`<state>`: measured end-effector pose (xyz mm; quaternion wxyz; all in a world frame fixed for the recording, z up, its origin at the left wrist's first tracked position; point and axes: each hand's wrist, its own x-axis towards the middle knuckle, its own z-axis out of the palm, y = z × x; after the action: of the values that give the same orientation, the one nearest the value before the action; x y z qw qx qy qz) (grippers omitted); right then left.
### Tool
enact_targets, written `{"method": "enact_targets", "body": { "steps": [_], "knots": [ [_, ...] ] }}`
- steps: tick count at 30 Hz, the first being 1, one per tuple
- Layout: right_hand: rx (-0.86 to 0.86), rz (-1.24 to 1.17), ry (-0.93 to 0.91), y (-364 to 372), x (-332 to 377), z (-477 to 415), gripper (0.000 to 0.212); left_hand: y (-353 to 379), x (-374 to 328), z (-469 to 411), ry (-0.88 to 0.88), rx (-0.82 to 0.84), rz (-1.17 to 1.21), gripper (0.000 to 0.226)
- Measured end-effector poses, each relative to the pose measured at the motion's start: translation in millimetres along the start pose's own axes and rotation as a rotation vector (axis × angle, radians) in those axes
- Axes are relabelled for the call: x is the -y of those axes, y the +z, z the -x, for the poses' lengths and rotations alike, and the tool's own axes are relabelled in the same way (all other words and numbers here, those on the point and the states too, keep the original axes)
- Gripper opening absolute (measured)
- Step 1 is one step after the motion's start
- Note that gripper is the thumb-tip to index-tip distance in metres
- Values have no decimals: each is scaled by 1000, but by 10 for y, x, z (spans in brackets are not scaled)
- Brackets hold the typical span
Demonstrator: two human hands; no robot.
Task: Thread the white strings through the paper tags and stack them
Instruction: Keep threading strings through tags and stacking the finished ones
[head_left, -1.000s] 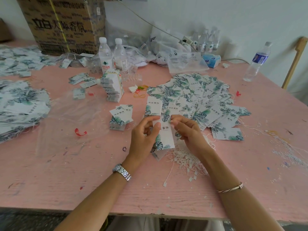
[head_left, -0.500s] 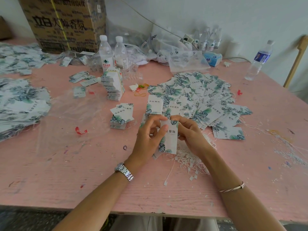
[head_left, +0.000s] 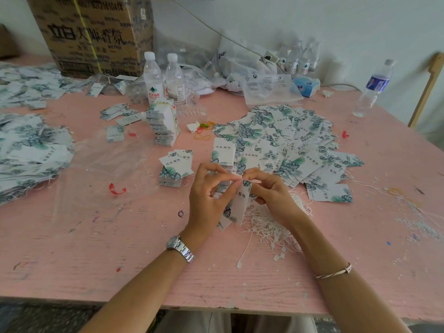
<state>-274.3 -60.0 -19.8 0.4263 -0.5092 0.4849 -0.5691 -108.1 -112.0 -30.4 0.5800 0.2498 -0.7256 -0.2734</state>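
Standing by the pink worktop (head_left: pixel 96 248), I see both hands meet at the top edge of one paper tag (head_left: pixel 240 200), which hangs nearly upright between them, with the tangle of white strings (head_left: pixel 266 224) lying just past it at five o'clock. The left hand (head_left: pixel 209 195) pinches the tag's upper corner between thumb and forefinger, its other fingers loosely curled against the card; the right hand (head_left: pixel 271 195) pinches at the same corner from the other side, its fingertips touching the left's. Whether a string end sits in that pinch I cannot tell, it being too fine to make out. The tag looks like thin printed card, very light, stiff enough to hold flat by one edge yet easy to crease; I would hold it close to the top, where the hole ought to be, so it does not flap while the string goes in. The strings seem limp and apt to snag on one another, so one is best drawn out singly and held near its tip, or it will buckle; a small stack of tags (head_left: pixel 175 169) waits at ten o'clock from the hands, and the loose heap of tags (head_left: pixel 288 140) spreads at one o'clock; smooth cards piled like that will likely slide, so each wants setting down square.
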Motion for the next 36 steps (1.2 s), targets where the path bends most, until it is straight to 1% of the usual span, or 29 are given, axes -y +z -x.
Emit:
{"method": "enact_targets", "body": {
  "steps": [1, 2, 3, 5, 6, 7, 10, 12, 17, 20, 25, 28, 31, 33, 36],
  "knots": [
    [1, -10, -1, -6, -2, -3, 37, 4, 5, 2, -4, 8, 4, 12],
    [7, -19, -8, -12, -8, -6, 40, 6, 9, 7, -24, 22, 8, 10],
    [16, -19, -19, -14, -14, -10, 37, 7, 15, 14, -51, 39, 7, 9],
    [9, 11, -34, -19, -33, -23, 19, 9, 28, 32, -98, 64, 7, 6],
    [-17, 11, -37, -23, -44, -32, 14, 11, 35, 43, -113, 64, 23, 6],
    [-56, -22, -40, -32, -57, -45, 16, 11, 42, 50, -124, 60, 52, 6],
    [-166, -222, -36, -85, -47, -87, 26, 7, 37, 65, -169, 41, 165, 9],
    [-214, -274, -42, -126, -33, -92, 28, 9, 33, 73, -195, 45, 217, 9],
    [-305, -221, -54, -174, -29, -82, 34, 19, 64, 75, -222, 28, 272, 9],
    [-335, -174, -57, -173, -41, -88, 29, 19, 89, 70, -239, -17, 291, 7],
    [-333, -195, -43, -176, -53, -81, 17, 25, 66, 38, -238, -47, 279, 6],
    [-253, -235, -70, -174, -51, -78, 20, 23, 54, 22, -239, -25, 234, 12],
    [-167, -216, -92, -156, -54, -71, 22, 27, 51, 16, -264, 0, 216, 16],
    [-151, -184, -93, -138, -53, -69, 22, 33, 65, 20, -260, 23, 198, 13],
    [-172, -161, -90, -125, -59, -64, 21, 38, 81, 28, -252, 57, 179, 13]
  ]
}}
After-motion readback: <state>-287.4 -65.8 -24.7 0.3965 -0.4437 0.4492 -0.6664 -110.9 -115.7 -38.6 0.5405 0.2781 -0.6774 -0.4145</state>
